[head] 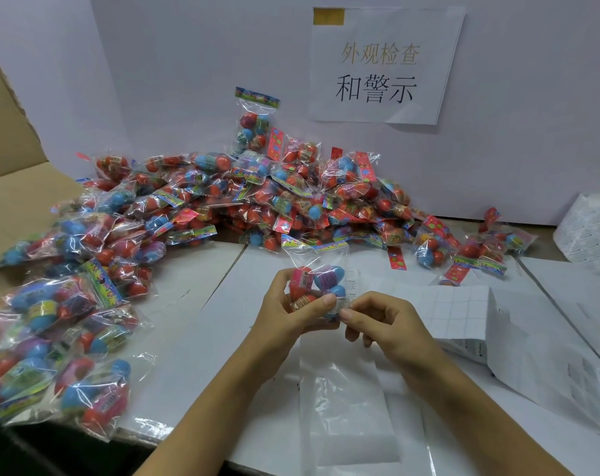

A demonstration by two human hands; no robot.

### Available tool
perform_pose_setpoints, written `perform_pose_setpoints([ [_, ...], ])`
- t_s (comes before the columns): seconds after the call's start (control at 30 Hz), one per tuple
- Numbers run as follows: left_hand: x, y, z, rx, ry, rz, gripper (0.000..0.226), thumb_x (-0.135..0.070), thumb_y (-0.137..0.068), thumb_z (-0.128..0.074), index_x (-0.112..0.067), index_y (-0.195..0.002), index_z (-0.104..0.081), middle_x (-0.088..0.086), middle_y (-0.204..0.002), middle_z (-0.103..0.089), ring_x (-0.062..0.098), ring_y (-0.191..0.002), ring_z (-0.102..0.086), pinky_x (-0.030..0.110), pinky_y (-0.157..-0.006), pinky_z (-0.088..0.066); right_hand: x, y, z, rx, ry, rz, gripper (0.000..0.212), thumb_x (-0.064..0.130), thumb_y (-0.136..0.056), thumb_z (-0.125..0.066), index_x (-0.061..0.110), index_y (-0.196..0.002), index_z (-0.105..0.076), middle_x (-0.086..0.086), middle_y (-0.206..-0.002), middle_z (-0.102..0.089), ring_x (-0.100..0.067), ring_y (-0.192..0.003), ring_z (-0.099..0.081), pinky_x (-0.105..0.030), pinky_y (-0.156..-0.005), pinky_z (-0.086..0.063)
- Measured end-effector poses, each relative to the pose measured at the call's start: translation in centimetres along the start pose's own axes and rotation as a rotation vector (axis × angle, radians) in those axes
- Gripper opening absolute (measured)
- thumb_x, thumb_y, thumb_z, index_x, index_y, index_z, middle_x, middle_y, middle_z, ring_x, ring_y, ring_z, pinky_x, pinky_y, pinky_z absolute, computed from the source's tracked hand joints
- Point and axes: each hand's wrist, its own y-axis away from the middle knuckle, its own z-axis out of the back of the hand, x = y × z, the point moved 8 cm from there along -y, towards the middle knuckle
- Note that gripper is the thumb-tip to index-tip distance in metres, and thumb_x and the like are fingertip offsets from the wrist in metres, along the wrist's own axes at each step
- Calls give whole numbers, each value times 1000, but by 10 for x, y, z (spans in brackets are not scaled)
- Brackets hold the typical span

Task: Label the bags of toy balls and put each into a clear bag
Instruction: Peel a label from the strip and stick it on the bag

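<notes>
Head view: your left hand [293, 312] grips a crinkly clear bag of red and blue balls [317, 285]; your right hand [382, 321] pinches its white warning label [343, 304] on; bagging waits (big pile [257, 197] remains).

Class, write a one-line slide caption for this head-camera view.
Left hand holds a bag of toy balls while right hand presses a warning label on, beside a heap of bags.

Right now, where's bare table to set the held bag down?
One bare patch: the white surface between the pile of ball bags and the left hand, left of the held bag. Crowded: the pile spreads along the back and left edge, label sheets cover the right, and clear bags lie under the wrists.
</notes>
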Motion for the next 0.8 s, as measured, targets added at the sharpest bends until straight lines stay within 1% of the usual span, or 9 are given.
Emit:
perform_pose_setpoints([
  [0.13, 0, 1, 0, -8, -4, -2, 61, -34, -75, -83, -26, -128, -54, 0, -112, -75, 25, -102, -75, 34, -79, -62, 0, 0, 0, 11, 34, -5, 11, 13, -96, -66, 14, -89, -74, -3, -72, -73, -12, -70, -68, -27, -63, -49],
  [0.23, 0, 1, 0, -12, -17, 6, 61, -35, -74, -84, -27, -127, -54, 2, -113, -74, 25, -100, -75, 34, -80, -63, 1, 0, 1, -4, 59, 13, 18, 7, -96, -62, 16, -85, -74, -2, -69, -72, -9, -68, -67, -20, -59, -48],
  [0.3, -2, 1, 1, -18, -16, 4, 62, -35, -74, -83, -27, -128, -54, 1, -113, -74, 24, -100, -76, 34, -79, -63, 4, 1, -1, -3, 51, 35, 17, 10, -96, -63, 17, -85, -75, -1, -69, -72, -8, -67, -67, -15, -58, -47],
  [0.37, -3, 2, 0, -10, -22, -3, 64, -35, -75, -82, -23, -131, -54, 4, -116, -74, 26, -102, -75, 39, -83, -63, 5, 2, -2, -11, 33, 53, 12, 22, -93, -69, 14, -87, -75, -1, -69, -72, -8, -66, -67, -13, -58, -47],
  [0.43, -3, 3, -2, 8, -34, -9, 65, -33, -76, -82, -20, -132, -53, 7, -118, -73, 28, -104, -74, 45, -86, -63, 5, 2, -1, -27, 20, 59, 19, 29, -88, -73, 10, -86, -74, -2, -68, -72, -7, -63, -66, -13, -57, -47],
  [0.53, -3, 3, -4, 11, -40, -3, 64, -32, -75, -81, -19, -131, -53, 12, -115, -73, 29, -102, -75, 45, -86, -63, 5, 3, -1, -21, 17, 60, 17, 25, -88, -74, 8, -85, -73, -3, -67, -71, -7, -61, -65, -13, -57, -47],
  [0.67, -4, 4, -4, 21, -40, -12, 59, -30, -77, -80, -20, -129, -54, 9, -111, -76, 29, -100, -75, 44, -86, -63, 4, 2, -1, -2, 13, 65, 10, 20, -90, -73, 12, -83, -72, -2, -67, -71, -7, -62, -65, -14, -57, -47],
  [0.8, -3, 3, -3, 7, -56, -7, 61, -31, -75, -80, -21, -130, -54, 10, -112, -75, 28, -100, -76, 44, -85, -63, 4, 2, -3, 9, 7, 72, 9, 15, -91, -71, 11, -83, -72, -1, -66, -71, -6, -62, -65, -14, -58, -47],
])
